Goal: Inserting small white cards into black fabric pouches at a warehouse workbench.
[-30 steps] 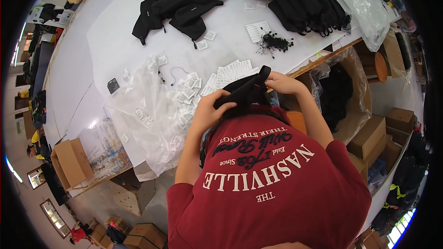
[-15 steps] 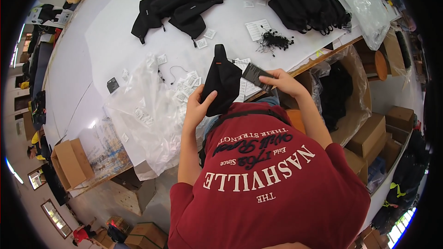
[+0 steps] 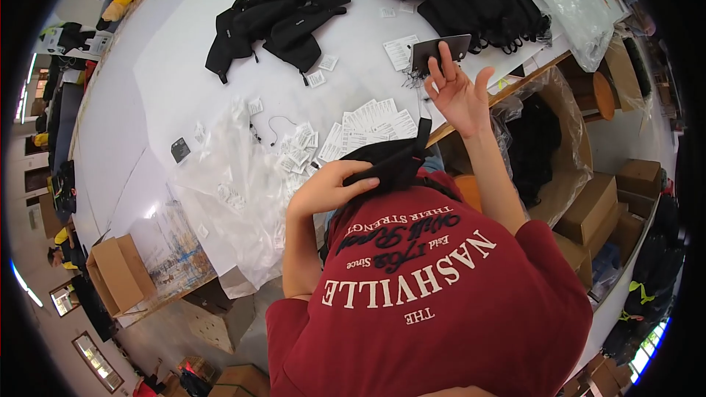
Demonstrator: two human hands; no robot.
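My left hand (image 3: 327, 187) is closed round a small black fabric bag (image 3: 395, 164), held low against the front of my shirt. A strap loop sticks up at the bag's right end. My right hand (image 3: 463, 103) is raised past the table's edge, palm showing, with the thumb and fingers apart. Beyond its fingertips is a dark rectangular hang tag (image 3: 457, 45); whether the fingers touch it or it hangs by a cord I cannot tell. A fan of white printed labels (image 3: 375, 119) lies on the table between the hands.
Black fabric bags are heaped at the far side (image 3: 276, 18) and far right (image 3: 478, 4). A crumpled clear plastic bag (image 3: 235, 198) with loose white labels lies at the left. A cardboard box (image 3: 118, 272) stands at the near left corner; boxes (image 3: 581, 209) sit to the right.
The black bag has come down toward my body and tilted to the right in my left hand. My right hand has moved up and away from the bag and spread its fingers, the tag moving with it.
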